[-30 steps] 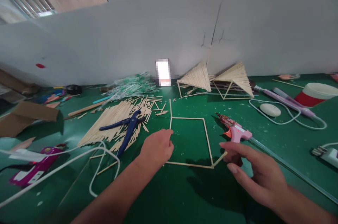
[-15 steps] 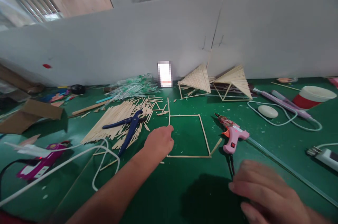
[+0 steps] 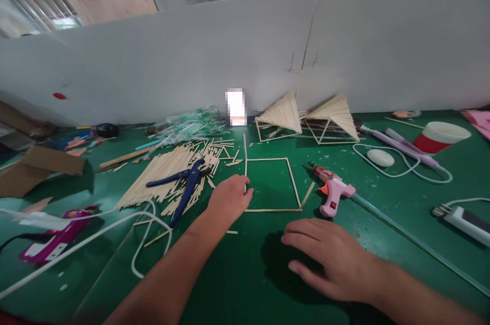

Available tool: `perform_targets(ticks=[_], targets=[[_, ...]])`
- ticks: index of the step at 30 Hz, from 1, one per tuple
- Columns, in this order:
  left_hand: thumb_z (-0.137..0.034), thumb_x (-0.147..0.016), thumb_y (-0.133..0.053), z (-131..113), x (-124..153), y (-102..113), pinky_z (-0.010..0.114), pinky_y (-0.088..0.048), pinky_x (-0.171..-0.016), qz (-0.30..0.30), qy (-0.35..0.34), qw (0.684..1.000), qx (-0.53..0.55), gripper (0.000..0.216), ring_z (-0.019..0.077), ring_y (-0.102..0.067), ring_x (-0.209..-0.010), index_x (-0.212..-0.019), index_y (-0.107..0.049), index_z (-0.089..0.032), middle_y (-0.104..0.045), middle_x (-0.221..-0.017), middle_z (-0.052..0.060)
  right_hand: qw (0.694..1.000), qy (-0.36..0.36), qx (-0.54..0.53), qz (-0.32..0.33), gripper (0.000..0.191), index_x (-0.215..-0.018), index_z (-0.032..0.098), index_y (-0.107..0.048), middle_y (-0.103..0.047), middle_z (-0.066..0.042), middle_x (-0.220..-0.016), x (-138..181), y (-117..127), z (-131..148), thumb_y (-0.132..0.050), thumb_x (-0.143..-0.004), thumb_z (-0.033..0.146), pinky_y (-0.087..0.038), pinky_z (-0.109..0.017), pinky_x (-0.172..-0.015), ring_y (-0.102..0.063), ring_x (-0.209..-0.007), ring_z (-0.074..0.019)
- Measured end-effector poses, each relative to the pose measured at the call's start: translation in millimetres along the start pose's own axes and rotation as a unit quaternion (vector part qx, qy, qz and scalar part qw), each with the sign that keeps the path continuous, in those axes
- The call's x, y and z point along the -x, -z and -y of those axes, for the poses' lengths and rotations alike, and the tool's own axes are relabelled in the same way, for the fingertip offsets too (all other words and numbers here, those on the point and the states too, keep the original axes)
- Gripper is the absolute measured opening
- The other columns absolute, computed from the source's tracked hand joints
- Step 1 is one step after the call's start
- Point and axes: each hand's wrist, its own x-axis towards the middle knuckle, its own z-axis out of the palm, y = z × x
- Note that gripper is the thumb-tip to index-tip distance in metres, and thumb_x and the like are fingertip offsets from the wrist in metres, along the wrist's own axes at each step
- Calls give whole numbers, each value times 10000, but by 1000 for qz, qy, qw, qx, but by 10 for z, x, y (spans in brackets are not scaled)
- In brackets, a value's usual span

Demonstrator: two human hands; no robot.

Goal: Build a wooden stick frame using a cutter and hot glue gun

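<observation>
The square stick frame (image 3: 293,183) lies flat on the green table (image 3: 237,279), just ahead of both hands. The left hand (image 3: 229,197) is at the frame's left side, with its fingers curled and its fingertips on the left stick. Whether it pinches that stick or only presses on it cannot be told. The right hand (image 3: 329,256) is just short of the frame's near right corner, palm down and fingers spread loosely, holding nothing.

A pink glue gun (image 3: 335,195) lies just right of the frame, beyond the right hand's fingers. To the left of the left hand, blue cutters (image 3: 187,182) rest on a heap of loose sticks (image 3: 156,174). A white cable (image 3: 115,223) loops past a purple glue gun (image 3: 53,241) at the table's left edge.

Two fan-shaped stick models (image 3: 285,113) lean at the back against white partition boards (image 3: 191,59) that wall in the table. A red cup with a white lid (image 3: 440,137) stands to the right, and a power strip (image 3: 465,219) lies nearer on that side. Folded cardboard (image 3: 38,167) sits at the far left.
</observation>
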Motion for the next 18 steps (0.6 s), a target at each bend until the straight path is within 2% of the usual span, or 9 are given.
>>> perform_targets(ticks=[3, 6, 9, 13, 16, 18], targets=[[-296, -814, -545, 46, -29, 42, 318, -492, -747, -41, 15, 997, 65, 228, 187, -632, -779, -983, -656, -190, -681, -865, 48, 1000, -16, 14, 9, 342, -1165, 170, -602, -656, -119, -1169, -40, -38, -2, -530, -850, 282, -528, -379, -868, -622, -1061, -228], [-313, -877, -457, 118, -243, 76, 272, -503, -671, -95, 52, 986, 126, 308, 136, -641, -698, -1119, -599, -186, -678, -997, 61, 998, -29, 40, 35, 473, -1279, 145, -544, -552, -147, -1344, -76, -74, -4, -544, -839, 318, -446, -462, -1005, -486, -1260, -278], [-298, -839, -527, 176, -544, 67, 279, -502, -728, -135, 85, 976, 149, 366, 159, -659, -799, -1170, -566, -147, -668, -1070, 95, 995, -47, 54, 71, 611, -1376, 122, -452, -417, -159, -1462, -102, -107, -18, -547, -837, 395, -369, -516, -1067, -364, -1353, -304], [-354, -754, -647, 184, -832, 17, 298, -463, -819, -155, 85, 973, 147, 380, 211, -638, -925, -1073, -628, -148, -696, -1005, 91, 991, -70, 42, 110, 675, -1413, 105, -399, -371, -164, -1489, -116, -116, -38, -532, -843, 443, -343, -510, -1087, -342, -1365, -302], [-346, -775, -610, 183, -940, -6, 284, -441, -775, -149, 72, 977, 137, 222, 206, -637, -868, -909, -684, -186, -716, -908, 61, 989, -79, 32, 124, 676, -1412, 99, -399, -385, -166, -1480, -118, -102, -42, -530, -846, 444, -334, -507, -1094, -352, -1357, -302], [-351, -795, -576, 198, -983, -10, 275, -426, -721, -140, 65, 979, 130, 197, 201, -634, -817, -800, -697, -197, -716, -817, 50, 988, -84, 26, 126, 662, -1411, 102, -401, -395, -166, -1474, -120, -94, -43, -524, -853, 437, -332, -506, -1095, -361, -1352, -300]])
